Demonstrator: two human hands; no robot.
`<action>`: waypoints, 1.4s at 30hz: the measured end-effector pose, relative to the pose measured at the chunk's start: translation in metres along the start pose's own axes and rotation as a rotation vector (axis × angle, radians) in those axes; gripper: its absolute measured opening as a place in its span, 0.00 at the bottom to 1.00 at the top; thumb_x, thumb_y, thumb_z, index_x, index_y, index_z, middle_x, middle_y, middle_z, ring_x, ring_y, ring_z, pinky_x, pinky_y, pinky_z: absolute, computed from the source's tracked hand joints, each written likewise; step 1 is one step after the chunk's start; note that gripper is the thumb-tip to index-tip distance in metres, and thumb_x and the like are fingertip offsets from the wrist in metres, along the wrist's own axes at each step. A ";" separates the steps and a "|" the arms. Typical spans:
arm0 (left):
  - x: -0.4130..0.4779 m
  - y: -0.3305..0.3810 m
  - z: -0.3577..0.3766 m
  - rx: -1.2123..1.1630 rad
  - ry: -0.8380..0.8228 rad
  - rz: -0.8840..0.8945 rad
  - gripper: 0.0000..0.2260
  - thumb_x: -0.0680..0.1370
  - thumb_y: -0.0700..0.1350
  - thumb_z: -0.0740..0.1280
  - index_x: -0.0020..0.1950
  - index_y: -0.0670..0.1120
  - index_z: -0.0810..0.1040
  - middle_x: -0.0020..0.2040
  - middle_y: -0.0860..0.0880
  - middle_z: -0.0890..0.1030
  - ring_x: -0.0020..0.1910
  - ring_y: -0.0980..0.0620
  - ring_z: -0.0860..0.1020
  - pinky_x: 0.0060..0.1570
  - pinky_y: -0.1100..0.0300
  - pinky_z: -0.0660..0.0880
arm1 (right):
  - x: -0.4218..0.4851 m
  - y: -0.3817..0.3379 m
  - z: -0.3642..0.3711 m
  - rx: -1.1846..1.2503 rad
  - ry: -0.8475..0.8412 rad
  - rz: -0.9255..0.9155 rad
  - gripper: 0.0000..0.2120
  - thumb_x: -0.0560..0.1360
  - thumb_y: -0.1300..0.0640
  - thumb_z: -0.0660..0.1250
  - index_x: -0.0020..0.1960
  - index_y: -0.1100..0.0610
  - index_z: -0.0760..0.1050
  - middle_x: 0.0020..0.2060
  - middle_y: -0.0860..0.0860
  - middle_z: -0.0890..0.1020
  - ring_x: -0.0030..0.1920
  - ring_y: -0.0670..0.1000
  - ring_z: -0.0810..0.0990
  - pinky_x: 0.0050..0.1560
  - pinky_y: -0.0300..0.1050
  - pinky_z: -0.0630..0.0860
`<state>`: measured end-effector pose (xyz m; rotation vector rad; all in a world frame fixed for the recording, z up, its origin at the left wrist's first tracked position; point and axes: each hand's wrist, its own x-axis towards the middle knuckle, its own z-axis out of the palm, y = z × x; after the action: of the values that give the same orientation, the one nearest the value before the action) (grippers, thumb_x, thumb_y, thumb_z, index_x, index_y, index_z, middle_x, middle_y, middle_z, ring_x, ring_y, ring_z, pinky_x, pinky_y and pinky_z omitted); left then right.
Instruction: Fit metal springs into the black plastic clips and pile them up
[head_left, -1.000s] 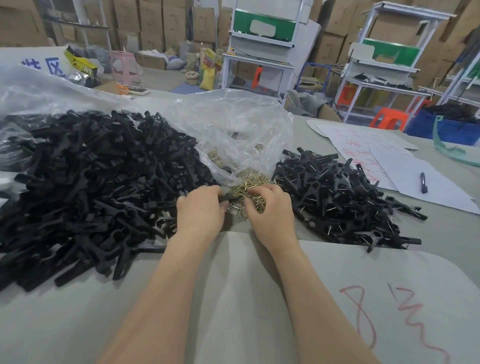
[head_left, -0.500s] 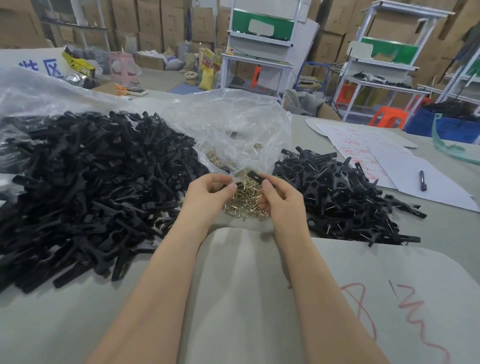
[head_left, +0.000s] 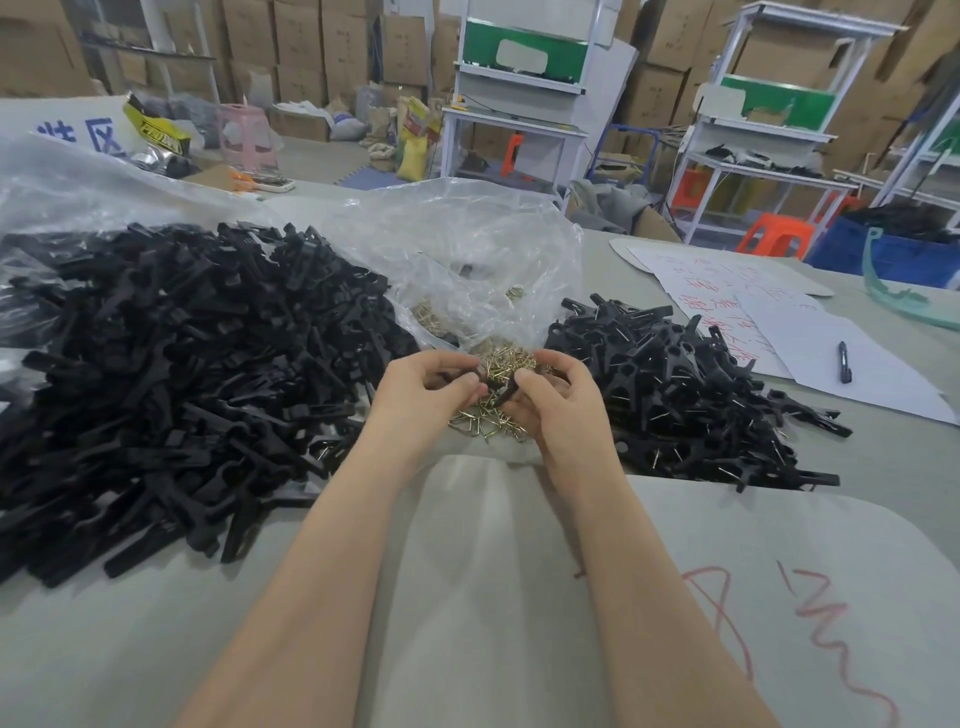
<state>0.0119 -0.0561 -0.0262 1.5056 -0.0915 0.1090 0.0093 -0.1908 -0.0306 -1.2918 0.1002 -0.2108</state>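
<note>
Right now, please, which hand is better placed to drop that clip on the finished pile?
Likely the right hand: both hold the clip, but the finished pile lies just beside it, beyond the left hand.

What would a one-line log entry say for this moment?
step: fitting | left hand: pinches black clip | right hand: pinches it too | beneath: loose springs | left: bare clips pile | right: sprung clips pile

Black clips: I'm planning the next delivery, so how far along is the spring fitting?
Done: the smaller pile on the right shows metal spring ends in its clips. In hand: left hand and right hand pinch one clip over the loose springs. Left: the far larger pile on the left, seemingly springless, so most of the job remains.
</note>
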 end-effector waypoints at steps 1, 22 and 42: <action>0.000 0.000 0.000 0.050 -0.015 0.014 0.09 0.77 0.33 0.66 0.52 0.44 0.80 0.41 0.48 0.81 0.40 0.57 0.82 0.48 0.66 0.78 | 0.000 0.001 -0.001 -0.017 0.016 -0.011 0.14 0.75 0.66 0.67 0.60 0.60 0.72 0.46 0.54 0.79 0.41 0.47 0.82 0.47 0.42 0.80; 0.000 -0.001 0.004 0.176 0.037 0.005 0.23 0.76 0.39 0.68 0.69 0.45 0.67 0.48 0.50 0.81 0.53 0.50 0.79 0.58 0.56 0.74 | -0.003 -0.001 0.004 -0.308 -0.163 -0.227 0.11 0.76 0.68 0.64 0.52 0.54 0.76 0.45 0.47 0.81 0.44 0.41 0.81 0.51 0.39 0.78; 0.001 0.001 0.003 0.067 -0.006 -0.016 0.16 0.78 0.38 0.66 0.66 0.44 0.75 0.55 0.41 0.80 0.51 0.49 0.78 0.64 0.45 0.72 | -0.007 -0.003 0.006 -0.275 -0.120 -0.239 0.12 0.76 0.68 0.66 0.47 0.52 0.80 0.40 0.42 0.84 0.43 0.39 0.82 0.48 0.32 0.76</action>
<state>0.0125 -0.0592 -0.0246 1.5731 -0.0812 0.0951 0.0030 -0.1843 -0.0264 -1.5875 -0.1328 -0.3311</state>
